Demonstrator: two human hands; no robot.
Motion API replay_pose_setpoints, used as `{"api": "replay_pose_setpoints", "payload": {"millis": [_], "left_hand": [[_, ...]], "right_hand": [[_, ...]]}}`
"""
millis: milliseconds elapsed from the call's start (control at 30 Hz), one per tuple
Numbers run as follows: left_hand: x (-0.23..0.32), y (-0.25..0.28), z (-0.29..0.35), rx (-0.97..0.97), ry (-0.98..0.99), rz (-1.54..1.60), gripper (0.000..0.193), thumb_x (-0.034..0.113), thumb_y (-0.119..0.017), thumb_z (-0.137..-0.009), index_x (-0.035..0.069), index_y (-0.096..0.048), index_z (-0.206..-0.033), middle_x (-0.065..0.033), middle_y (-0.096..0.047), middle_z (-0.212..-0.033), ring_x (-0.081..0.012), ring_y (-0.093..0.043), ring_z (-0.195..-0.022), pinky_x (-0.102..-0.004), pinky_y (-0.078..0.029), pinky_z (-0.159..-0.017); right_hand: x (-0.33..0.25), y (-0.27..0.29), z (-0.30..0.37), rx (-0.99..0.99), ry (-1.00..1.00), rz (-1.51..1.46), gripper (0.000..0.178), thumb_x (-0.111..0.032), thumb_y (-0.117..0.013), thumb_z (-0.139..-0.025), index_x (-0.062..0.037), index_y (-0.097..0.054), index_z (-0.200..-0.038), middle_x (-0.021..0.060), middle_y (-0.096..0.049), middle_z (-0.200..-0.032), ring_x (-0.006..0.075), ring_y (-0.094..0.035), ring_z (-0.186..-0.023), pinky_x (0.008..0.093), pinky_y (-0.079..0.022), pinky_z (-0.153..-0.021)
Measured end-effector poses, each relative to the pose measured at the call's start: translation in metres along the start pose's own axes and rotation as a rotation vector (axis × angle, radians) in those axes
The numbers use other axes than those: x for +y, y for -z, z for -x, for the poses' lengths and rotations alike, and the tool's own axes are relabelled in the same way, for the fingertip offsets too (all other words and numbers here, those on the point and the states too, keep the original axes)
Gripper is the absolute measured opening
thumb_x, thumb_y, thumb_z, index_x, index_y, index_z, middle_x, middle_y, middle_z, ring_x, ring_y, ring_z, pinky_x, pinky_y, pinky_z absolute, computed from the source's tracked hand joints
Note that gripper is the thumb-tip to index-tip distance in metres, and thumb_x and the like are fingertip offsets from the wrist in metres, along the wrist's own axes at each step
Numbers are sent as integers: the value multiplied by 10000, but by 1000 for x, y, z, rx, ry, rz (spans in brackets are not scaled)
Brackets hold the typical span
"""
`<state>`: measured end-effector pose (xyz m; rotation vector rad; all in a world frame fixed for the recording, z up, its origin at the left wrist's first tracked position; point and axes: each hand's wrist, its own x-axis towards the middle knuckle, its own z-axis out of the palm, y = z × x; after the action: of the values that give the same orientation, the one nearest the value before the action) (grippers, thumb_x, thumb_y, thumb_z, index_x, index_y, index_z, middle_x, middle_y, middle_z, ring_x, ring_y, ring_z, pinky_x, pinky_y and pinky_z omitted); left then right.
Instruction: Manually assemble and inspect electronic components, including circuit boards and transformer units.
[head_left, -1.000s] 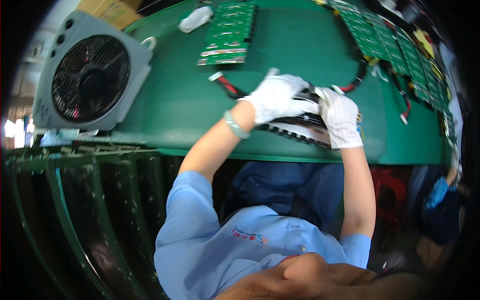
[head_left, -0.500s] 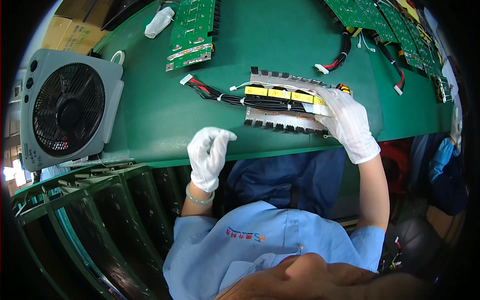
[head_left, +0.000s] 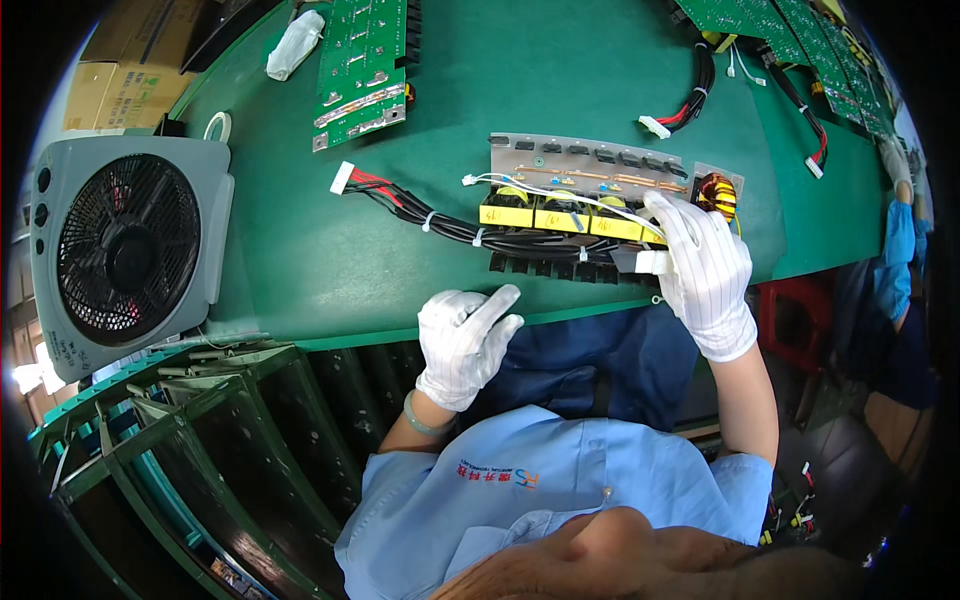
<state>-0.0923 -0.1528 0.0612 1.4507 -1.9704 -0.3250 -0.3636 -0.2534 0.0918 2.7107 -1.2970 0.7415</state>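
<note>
A circuit board assembly (head_left: 590,165) rests near the front edge of the green table, tilted so its component side shows. It carries a row of transformers with yellow tape (head_left: 560,222), black heat-sink pieces along both long sides and a copper-wound coil (head_left: 717,194) at the right end. A black cable bundle (head_left: 510,240) with red wires runs left along it to a white connector (head_left: 342,178). My right hand (head_left: 703,275), in a white striped glove, grips the assembly's right end. My gloved left hand (head_left: 462,345) hovers by the table edge, index finger stretched out, holding nothing visible.
A grey box fan (head_left: 130,250) stands at the left, above a green metal rack (head_left: 190,430). Another green circuit board (head_left: 362,85) and a white bundle (head_left: 296,45) lie at the back. More boards (head_left: 790,60) with cables lie back right, near another person's blue sleeve (head_left: 893,260).
The assembly has tipped, showing more of its far heat-sink side and the coil. My left hand has moved right and nearer me, its index finger now extended.
</note>
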Motion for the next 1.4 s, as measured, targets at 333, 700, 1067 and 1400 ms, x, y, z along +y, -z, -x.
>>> {"api": "replay_pose_setpoints", "payload": {"millis": [333,700,1067,1400], "left_hand": [[9,-11,-14,-77,-111,-68,507,313,-740,-752,56,-637,-1176,-120,-600,-1050,-314,-573,-945,-446,-442,-850],[4,-20,-7,-175,-120,-48,644,461,-688,-778,35,-588,-1252,-135,-598,-1111,-344,-561,-1004,-466,-430,-901],[5,-24,0,-176,-137,-227,687,548,-638,-790,57,-591,-1269,-124,-602,-1141,-313,-564,-1053,-478,-401,-944],[39,-49,8,-316,-210,-87,680,547,-531,-879,31,-518,-1320,-183,-525,-1319,-352,-480,-1247,-535,-270,-1087]], "right_hand": [[-4,1,8,75,31,21,537,12,-664,-661,-7,-630,-1196,108,-683,-1064,242,-661,-879,311,-497,-661],[-4,0,9,88,35,24,491,-40,-647,-686,-3,-640,-1175,115,-686,-1068,233,-659,-862,308,-499,-650],[-9,0,18,103,24,5,574,51,-624,-626,-13,-633,-1196,112,-682,-1091,242,-664,-909,312,-498,-683],[-11,-2,19,153,57,91,474,-36,-646,-683,-34,-663,-1156,87,-696,-1084,190,-664,-848,278,-503,-648]]}}
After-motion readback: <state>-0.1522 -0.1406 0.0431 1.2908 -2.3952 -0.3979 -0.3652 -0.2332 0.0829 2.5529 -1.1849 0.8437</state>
